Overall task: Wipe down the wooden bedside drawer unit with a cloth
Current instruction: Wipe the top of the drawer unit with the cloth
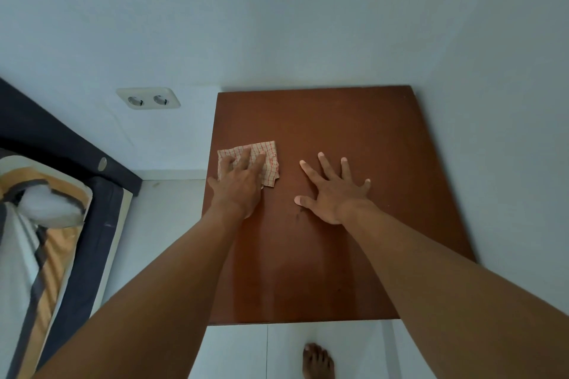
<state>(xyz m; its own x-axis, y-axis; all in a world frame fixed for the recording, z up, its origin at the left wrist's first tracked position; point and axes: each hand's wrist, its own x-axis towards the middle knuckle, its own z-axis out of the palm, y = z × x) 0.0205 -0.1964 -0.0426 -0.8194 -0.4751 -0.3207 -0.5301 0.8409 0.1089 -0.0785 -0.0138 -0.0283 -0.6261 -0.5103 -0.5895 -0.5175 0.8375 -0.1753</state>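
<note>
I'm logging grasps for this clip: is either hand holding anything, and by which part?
Nothing is gripped. The left hand presses flat on the checked cloth, covering its near left part; the right hand lies spread on the bare wooden top.

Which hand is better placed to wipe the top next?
Left. The left hand presses flat on the cloth near the left edge of the top; the right hand lies spread on bare wood, apart from the cloth.

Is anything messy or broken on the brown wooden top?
Only a tiny dark smudge on the reddish-brown wooden unit top, just beside the thumb of the right hand. It stands out against the smooth, shiny wood. Nothing looks spilled, cracked or crooked.
</note>
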